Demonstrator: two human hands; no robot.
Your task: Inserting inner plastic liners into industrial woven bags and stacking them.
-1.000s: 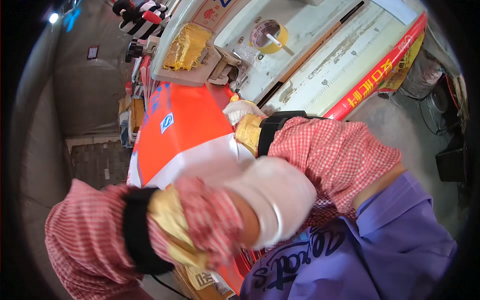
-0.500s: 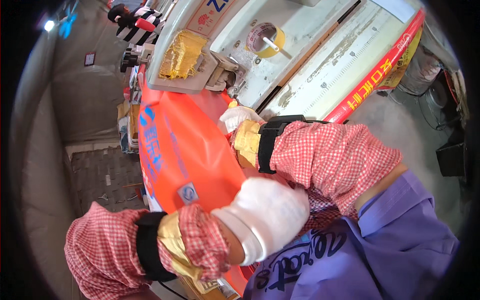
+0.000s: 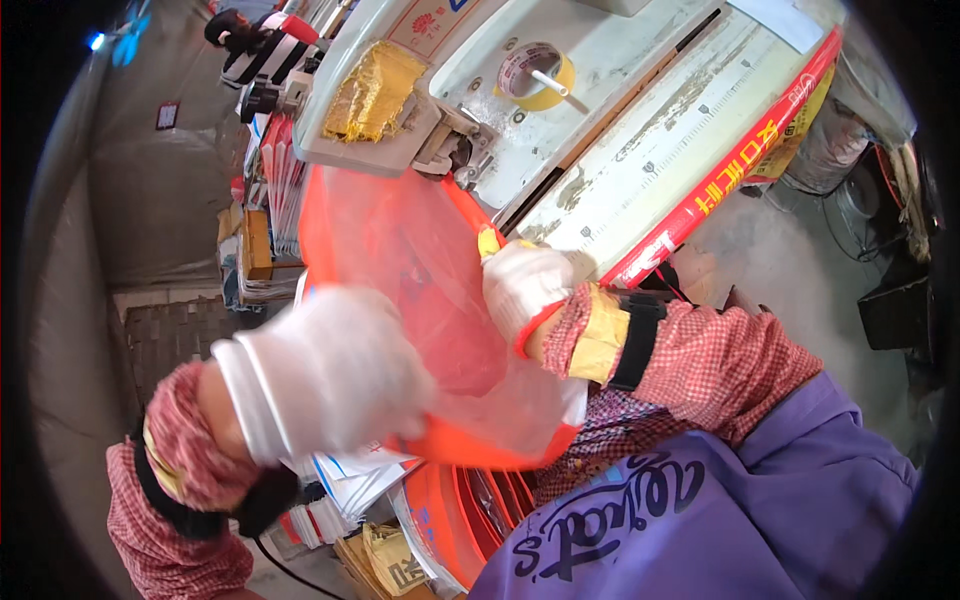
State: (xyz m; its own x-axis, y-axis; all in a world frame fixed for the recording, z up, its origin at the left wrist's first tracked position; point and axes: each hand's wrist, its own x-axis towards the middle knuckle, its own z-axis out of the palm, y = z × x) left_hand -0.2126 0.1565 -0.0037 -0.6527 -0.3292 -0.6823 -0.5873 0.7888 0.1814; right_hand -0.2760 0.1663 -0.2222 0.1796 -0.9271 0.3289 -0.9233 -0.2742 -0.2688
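Note:
A red woven-looking sack, its pale inner side turned up, runs from beneath the sewing machine's head toward my body. My right hand, in a white glove with yellow at the fingertips, grips the sack's right edge beside the machine bed. My left hand, also white-gloved, is over the sack's left side near its orange lower rim. Motion smears its fingers, so their hold on the rim is unclear. The metal presser part of the machine sits at the sack's far end.
A yellow tape roll with a white stick lies on the machine bed. Red printed film covers the bed's near edge. Stacked red sacks stand below. Another person is at the far left.
My left hand has moved left and up from the near side. My right hand has shifted right and nearer. The sack's printed outer face has turned away, showing its pale inner side.

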